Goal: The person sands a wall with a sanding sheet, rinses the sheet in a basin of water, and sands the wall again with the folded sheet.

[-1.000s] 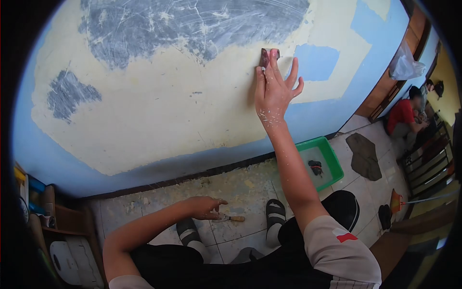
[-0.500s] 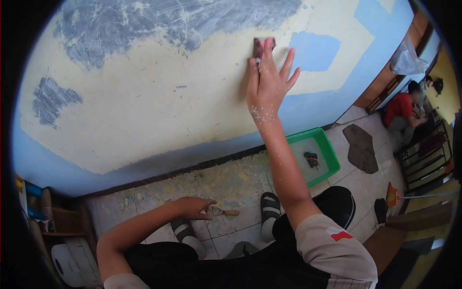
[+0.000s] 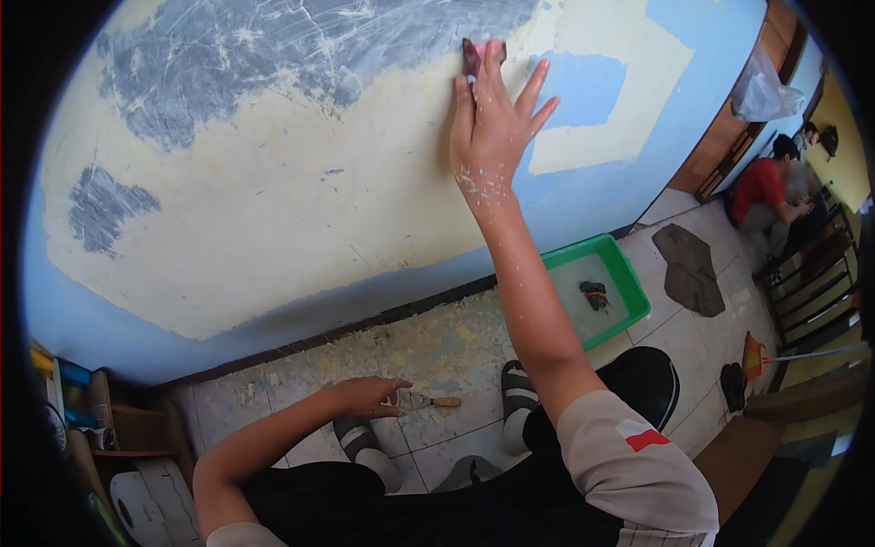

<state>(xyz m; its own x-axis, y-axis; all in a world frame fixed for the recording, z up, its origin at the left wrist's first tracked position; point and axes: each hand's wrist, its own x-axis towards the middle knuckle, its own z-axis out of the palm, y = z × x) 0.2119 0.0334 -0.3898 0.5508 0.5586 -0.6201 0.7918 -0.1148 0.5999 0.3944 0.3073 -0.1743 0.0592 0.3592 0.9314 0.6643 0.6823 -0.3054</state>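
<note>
My right hand (image 3: 495, 128) is raised against the wall (image 3: 392, 173), pressing a small dark reddish piece (image 3: 472, 56) flat under its fingers; two fingers are spread away from it. White flecks cover the wrist. The piece touches the lower edge of a grey, scratched patch (image 3: 264, 46) in the cream coat. Low over the floor, my left hand (image 3: 372, 397) hangs with its fingers loosely apart and nothing visible in it. Just beyond its fingertips a scraper with a wooden handle (image 3: 446, 402) lies on the tiles.
A green basin (image 3: 629, 283) holds cloudy water and a dark object (image 3: 593, 294). Paint flakes (image 3: 365, 351) litter the floor by the wall. A brown cloth (image 3: 688, 269) lies to the right. Shelving (image 3: 137, 424) stands at left. Two people sit at far right, one in a red shirt (image 3: 756, 193).
My right hand has moved up and left along the wall, carrying the reddish piece from the cream area to the grey patch's edge. My left hand has stayed low, near the scraper.
</note>
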